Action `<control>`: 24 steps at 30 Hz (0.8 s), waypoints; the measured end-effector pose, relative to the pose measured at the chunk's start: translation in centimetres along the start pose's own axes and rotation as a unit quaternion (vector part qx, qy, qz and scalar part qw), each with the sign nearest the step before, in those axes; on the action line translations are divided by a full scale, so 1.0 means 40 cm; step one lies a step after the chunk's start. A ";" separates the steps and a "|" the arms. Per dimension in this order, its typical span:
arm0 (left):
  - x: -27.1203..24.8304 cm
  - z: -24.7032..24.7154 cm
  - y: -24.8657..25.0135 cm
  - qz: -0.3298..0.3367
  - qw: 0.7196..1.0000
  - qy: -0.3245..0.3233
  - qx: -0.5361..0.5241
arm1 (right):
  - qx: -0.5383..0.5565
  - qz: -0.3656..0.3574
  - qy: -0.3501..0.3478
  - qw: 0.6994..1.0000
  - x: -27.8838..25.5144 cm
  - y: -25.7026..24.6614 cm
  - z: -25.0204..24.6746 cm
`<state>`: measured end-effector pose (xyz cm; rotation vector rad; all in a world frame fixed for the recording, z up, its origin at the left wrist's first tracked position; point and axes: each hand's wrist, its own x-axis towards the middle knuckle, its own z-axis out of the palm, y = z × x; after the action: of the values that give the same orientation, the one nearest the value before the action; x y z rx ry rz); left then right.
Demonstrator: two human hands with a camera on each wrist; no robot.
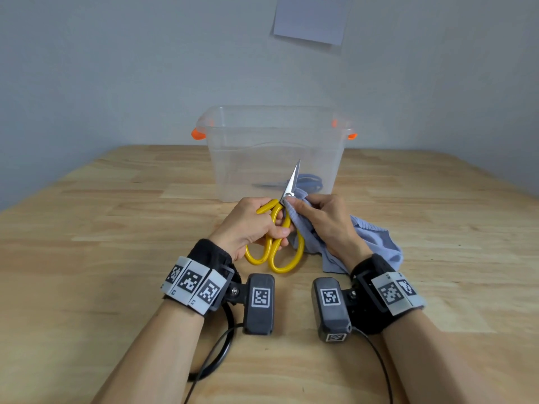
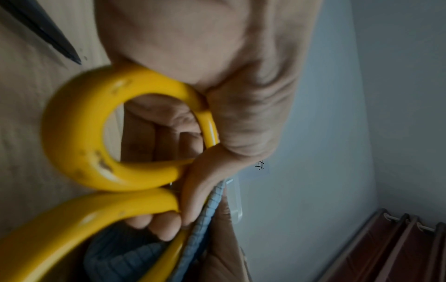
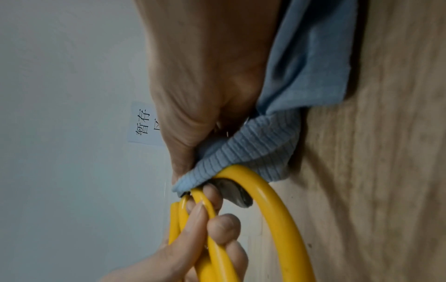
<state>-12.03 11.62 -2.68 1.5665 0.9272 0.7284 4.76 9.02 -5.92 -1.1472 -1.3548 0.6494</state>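
Yellow-handled scissors (image 1: 280, 237) with short steel blades (image 1: 292, 180) point up and away above the wooden table. My left hand (image 1: 256, 225) grips the yellow handles (image 2: 79, 133), fingers through a loop and thumb on top. My right hand (image 1: 320, 220) holds a light blue ribbed cloth (image 1: 376, 243) and presses a fold of it against the scissors near the pivot. In the right wrist view the cloth (image 3: 253, 152) wraps over the handle (image 3: 277, 209) just below the pivot. The rest of the cloth trails on the table to the right.
A clear plastic bin (image 1: 274, 153) with orange latches (image 1: 198, 134) stands behind the hands; something blue (image 1: 309, 182) lies inside it. A paper sheet (image 1: 312, 18) hangs on the wall. Black cables (image 1: 215, 354) run from the wrist cameras over the table (image 1: 87, 228).
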 end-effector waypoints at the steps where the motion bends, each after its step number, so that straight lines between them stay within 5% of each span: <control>1: -0.004 0.000 0.002 0.002 1.000 -0.003 -0.005 | 0.002 -0.003 0.005 1.000 0.000 0.000 0.002; 10: -0.013 0.001 0.017 -0.018 0.998 -0.020 -0.056 | 0.048 -0.002 0.041 0.998 0.010 0.004 0.013; 19: -0.015 0.002 0.025 -0.043 0.997 -0.016 -0.069 | 0.230 0.123 -0.083 0.962 0.014 0.004 -0.007; 24: -0.016 0.000 0.023 -0.050 0.997 -0.019 -0.061 | 0.186 0.115 -0.063 0.974 0.015 0.010 -0.006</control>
<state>-12.18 11.00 -1.76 1.4128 0.9099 0.6709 5.20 9.65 -5.99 -0.9736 -1.1494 1.1105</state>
